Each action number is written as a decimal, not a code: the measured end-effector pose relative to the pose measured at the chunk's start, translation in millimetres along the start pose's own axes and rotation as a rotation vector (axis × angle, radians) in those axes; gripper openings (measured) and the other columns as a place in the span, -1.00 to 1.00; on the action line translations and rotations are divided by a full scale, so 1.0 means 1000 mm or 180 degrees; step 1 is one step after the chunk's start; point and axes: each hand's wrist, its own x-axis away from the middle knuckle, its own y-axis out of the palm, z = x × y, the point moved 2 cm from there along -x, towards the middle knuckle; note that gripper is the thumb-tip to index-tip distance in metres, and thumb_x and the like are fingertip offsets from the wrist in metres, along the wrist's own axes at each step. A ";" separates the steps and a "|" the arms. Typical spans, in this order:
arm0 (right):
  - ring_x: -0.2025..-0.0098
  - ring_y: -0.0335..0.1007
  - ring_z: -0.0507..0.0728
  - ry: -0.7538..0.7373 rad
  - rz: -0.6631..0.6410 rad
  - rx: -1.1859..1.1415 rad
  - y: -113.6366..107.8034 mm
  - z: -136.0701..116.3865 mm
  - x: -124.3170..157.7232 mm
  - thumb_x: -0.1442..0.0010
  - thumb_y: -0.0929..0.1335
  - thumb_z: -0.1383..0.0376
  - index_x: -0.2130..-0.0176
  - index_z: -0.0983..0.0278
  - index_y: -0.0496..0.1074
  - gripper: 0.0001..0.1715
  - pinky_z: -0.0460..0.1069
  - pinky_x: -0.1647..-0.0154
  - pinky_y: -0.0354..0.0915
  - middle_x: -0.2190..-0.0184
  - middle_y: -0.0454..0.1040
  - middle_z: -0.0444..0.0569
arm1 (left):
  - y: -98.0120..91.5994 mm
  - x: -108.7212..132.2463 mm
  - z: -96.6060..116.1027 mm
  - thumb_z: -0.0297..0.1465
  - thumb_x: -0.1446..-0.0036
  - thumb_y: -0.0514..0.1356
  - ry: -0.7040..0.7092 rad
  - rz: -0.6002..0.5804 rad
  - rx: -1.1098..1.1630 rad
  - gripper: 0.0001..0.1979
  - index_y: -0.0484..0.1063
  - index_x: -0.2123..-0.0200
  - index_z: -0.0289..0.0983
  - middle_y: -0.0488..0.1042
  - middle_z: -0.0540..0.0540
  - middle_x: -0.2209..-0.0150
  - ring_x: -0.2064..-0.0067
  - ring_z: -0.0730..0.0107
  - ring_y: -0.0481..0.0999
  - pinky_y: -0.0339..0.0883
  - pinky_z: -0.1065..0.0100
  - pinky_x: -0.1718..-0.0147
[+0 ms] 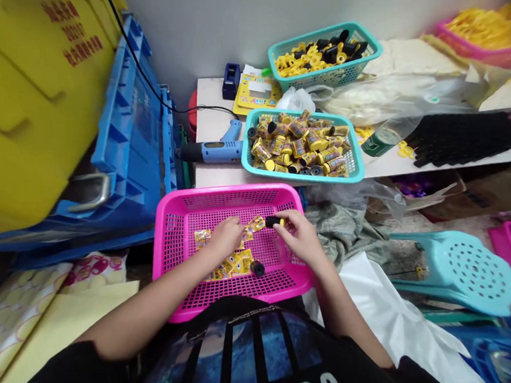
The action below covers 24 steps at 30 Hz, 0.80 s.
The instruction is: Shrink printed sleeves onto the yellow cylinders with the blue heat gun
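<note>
In the head view my right hand [299,232] pinches a small black cylinder with a yellow end [274,221], held level over the pink basket [166,247]. My left hand [227,237] is closed at one end of a small yellow printed plastic sleeve [255,224]; its other end comes close to the black cylinder. Whether the two touch I cannot tell. Below, flat yellow printed sleeves [235,263] lie on the basket floor, beside a black cylinder [257,268]. Another flat sleeve [202,238] lies left of my left hand.
A turquoise basket [356,168] of yellow-wrapped little bottles stands on the shelf, beside a blue heat gun [220,151]. Behind is another turquoise basket [330,77] with yellow and black parts. Blue crates [128,125] stand at left, a light-blue stool [477,270] at right.
</note>
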 end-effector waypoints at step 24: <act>0.40 0.28 -0.04 0.0784 -0.0316 -0.1352 0.038 -0.026 -0.009 -0.19 0.27 -0.05 0.27 0.31 0.40 -0.52 -0.11 0.37 0.23 0.35 0.41 -0.07 | -0.046 0.024 -0.008 -0.27 -0.01 0.29 -0.1000 0.0570 0.2037 -0.82 0.49 0.40 -0.28 0.56 -0.09 0.45 0.41 0.32 0.53 0.37 0.33 0.39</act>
